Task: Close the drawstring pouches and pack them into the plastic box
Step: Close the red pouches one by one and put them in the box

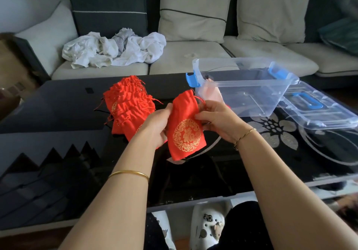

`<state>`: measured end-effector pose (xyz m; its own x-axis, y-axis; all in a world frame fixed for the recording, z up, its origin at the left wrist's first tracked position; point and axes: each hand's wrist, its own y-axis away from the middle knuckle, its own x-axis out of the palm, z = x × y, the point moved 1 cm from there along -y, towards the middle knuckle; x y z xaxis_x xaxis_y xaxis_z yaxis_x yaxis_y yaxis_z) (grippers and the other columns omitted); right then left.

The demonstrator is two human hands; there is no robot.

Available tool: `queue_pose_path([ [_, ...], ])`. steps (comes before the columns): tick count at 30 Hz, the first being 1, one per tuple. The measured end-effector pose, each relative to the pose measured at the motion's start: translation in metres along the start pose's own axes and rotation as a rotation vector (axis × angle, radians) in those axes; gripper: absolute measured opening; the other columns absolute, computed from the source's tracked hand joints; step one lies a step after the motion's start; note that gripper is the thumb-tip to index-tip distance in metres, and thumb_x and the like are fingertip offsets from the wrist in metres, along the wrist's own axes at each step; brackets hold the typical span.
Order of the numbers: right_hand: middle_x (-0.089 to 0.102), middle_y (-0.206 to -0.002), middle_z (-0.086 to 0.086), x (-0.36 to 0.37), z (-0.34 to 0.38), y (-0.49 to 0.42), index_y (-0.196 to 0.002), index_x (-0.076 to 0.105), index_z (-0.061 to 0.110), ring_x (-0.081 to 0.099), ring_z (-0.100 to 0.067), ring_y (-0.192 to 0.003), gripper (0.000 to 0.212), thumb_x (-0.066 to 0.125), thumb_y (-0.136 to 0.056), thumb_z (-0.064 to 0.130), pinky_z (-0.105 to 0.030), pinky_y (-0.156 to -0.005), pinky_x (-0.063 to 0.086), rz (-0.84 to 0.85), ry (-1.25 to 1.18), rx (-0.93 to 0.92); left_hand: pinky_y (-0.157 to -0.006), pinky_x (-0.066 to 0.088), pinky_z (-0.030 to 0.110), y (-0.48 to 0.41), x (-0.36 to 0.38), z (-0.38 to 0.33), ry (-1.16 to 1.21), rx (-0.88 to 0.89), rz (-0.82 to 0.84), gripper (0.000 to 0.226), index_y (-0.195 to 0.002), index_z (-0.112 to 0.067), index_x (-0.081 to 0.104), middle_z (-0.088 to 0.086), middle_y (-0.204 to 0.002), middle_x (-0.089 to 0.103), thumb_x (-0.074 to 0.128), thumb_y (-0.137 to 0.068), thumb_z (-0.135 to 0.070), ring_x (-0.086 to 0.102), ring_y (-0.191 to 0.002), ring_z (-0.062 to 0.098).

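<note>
Head view, over a dark glass table (58, 102).

We see both hands raised just above the table's middle, sharing one red pouch (186, 129). It hangs upright between them, gold round emblem facing us, neck gathered at the top, bottom corner close over the glass.

Left hand (157, 125): fingers curled behind the pouch's left side, thumb up by the neck, so it is clamped on the cloth. A gold bangle (128, 174) sits on that forearm.

Right hand (217, 122): thumb and fingertips pinch the pouch's right edge just below the neck, where a red cord (200, 100) loops out. We cannot tell whether the cord itself is in the pinch. A thin bracelet (245, 135) is at the wrist.

A pile of red pouches (129, 106) lies on the table just left of the hands, cords trailing loose.

The plastic box (244, 89), clear with blue latches, stands open on the table right of the hands and beyond them. Its lid (317, 110), with a blue handle on top, lies just beside it to the right.

Behind the table is a sofa (193, 56) with crumpled white cloth (114, 50) on the seat. White slippers (209, 224) show at the frame's bottom.
</note>
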<state>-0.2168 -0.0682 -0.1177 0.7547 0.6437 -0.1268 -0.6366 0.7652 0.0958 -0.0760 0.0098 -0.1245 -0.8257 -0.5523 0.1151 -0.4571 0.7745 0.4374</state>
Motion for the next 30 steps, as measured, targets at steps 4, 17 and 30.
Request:
queue_pose_path([
  [4, 0.058, -0.09, -0.008, -0.001, 0.001, 0.0, -0.098, 0.059, 0.013, 0.056, -0.017, -0.079, 0.01, 0.058, -0.089, 0.008, -0.032, -0.071, 0.054, -0.091, 0.0, 0.039, -0.057, 0.038, 0.024, 0.0, -0.006, -0.002, -0.04, 0.227, -0.092, 0.01, -0.087, -0.02, 0.066, 0.001, -0.081, 0.065, 0.059, -0.093, -0.025, 0.055, -0.067, 0.012],
  [17, 0.066, -0.09, -0.003, -0.01, 0.016, 0.014, -0.122, 0.057, 0.011, 0.063, -0.01, -0.072, 0.029, 0.048, -0.095, 0.005, -0.02, -0.058, 0.049, -0.06, -0.004, -0.057, -0.096, 0.05, 0.044, 0.009, -0.011, -0.007, -0.101, 0.469, -0.28, 0.013, -0.099, -0.02, 0.067, 0.005, -0.108, 0.068, 0.056, -0.093, -0.017, 0.064, -0.104, 0.022],
  [30, 0.062, -0.082, -0.003, 0.0, 0.015, 0.011, -0.102, 0.063, 0.009, 0.056, -0.008, -0.065, 0.021, 0.052, -0.095, 0.026, -0.017, -0.056, 0.049, -0.19, 0.225, -0.034, -0.091, 0.052, 0.036, 0.017, -0.01, -0.01, -0.098, 0.52, -0.285, 0.012, -0.096, -0.021, 0.065, 0.004, -0.105, 0.068, 0.056, -0.093, -0.013, 0.064, -0.101, 0.02],
])
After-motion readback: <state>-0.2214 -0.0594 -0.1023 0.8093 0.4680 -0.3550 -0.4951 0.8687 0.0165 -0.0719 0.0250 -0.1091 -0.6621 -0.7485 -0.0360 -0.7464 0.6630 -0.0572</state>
